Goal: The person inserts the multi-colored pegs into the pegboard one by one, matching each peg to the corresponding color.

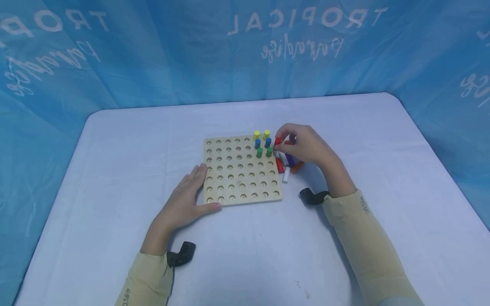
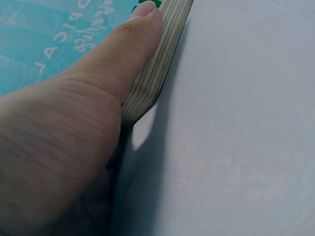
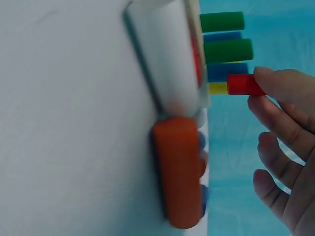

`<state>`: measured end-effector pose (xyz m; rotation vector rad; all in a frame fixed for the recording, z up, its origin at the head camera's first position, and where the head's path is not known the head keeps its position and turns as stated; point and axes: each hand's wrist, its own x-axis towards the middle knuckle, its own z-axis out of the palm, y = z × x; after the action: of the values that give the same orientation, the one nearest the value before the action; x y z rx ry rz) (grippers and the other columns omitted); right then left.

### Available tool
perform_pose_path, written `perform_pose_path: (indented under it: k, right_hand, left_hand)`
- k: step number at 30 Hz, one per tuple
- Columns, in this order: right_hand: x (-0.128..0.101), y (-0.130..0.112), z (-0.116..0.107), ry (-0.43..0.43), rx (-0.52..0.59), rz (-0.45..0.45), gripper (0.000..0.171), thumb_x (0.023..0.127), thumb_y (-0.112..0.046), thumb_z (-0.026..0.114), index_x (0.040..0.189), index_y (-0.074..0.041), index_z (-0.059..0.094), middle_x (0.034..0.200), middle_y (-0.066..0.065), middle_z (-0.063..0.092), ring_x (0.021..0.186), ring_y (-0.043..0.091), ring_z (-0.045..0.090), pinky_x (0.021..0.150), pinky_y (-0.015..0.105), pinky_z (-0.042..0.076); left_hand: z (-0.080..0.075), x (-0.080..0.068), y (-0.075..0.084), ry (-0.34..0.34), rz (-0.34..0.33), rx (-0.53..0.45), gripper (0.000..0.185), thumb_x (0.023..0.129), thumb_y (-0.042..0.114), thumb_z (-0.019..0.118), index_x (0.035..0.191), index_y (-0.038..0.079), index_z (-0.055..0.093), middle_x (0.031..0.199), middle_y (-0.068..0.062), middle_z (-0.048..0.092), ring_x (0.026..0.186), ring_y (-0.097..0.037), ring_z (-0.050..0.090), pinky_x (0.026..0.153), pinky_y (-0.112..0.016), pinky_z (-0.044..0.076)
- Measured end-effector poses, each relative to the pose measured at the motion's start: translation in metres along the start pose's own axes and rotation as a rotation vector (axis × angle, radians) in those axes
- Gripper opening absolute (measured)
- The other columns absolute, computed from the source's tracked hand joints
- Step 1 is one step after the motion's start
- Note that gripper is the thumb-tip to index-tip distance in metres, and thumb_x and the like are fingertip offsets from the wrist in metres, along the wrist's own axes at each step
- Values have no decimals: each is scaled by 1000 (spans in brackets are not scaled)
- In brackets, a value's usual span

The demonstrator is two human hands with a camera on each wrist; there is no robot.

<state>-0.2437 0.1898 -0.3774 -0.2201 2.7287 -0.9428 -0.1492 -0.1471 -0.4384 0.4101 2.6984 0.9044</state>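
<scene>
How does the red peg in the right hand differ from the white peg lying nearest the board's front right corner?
Colour: the red peg is solid red; the white peg is plain white.
Pose: the red peg is held roughly upright, while the white peg lies on its side.
Support: the right hand pinches the red peg above the table; the white peg rests on it.
Shared: both are cylindrical.

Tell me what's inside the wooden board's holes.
Two yellow pegs, two blue pegs and two green pegs stand at the far right of the board; their lower ends are hidden inside. Other visible holes show no pegs.
</scene>
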Motion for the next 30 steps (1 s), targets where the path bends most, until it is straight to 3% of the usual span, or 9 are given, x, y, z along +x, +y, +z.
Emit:
perform_pose_path:
  k: [14, 24, 30]
  right_hand:
    - [-14, -23, -5, 55, -30, -109, 22, 90, -23, 74, 111, -21, 67, 99, 2, 66, 86, 24, 56, 62, 35, 52]
    - [-22, -36, -1, -50, 15, -65, 25, 92, -23, 72, 116, -23, 67, 101, 3, 63, 82, 30, 64, 48, 42, 59]
    - [-22, -38, 2, -49, -12, -82, 22, 90, -22, 74, 111, -23, 68, 99, 4, 63, 74, 30, 63, 45, 42, 58]
  left_hand:
    - [1, -2, -1, -1, -1, -13, 118, 76, 61, 77, 161, 17, 8, 168, -2, 8, 157, -24, 5, 128, -49, 6]
    - [2, -1, 0, -3, -12, -10, 119, 75, 64, 76, 161, 18, 7, 168, -1, 7, 157, -22, 4, 128, -48, 5]
    - [0, 1, 0, -5, -17, 3, 119, 74, 66, 75, 161, 20, 6, 168, 0, 6, 157, -23, 4, 128, -49, 5]
